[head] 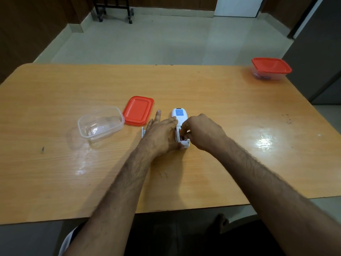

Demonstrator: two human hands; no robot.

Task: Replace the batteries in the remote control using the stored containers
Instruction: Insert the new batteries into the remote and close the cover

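Note:
A white remote control (179,115) lies face down at the middle of the wooden table (55,172), its battery bay open and showing red. My left hand (162,133) presses on its left side, fingers spread. My right hand (201,133) pinches a battery (181,138) in the bay with its fingertips. The white battery cover (142,132) peeks out to the left of my left hand. An empty clear container (100,124) stands to the left, its red lid (138,110) lying flat beside it. A second container with a red lid (271,68) on it sits at the far right corner.
The table's near edge runs just above my lap. Beyond the far edge lies a tiled floor with a dark wheeled stand (114,8). A grey cabinet (317,52) stands close to the table's right corner.

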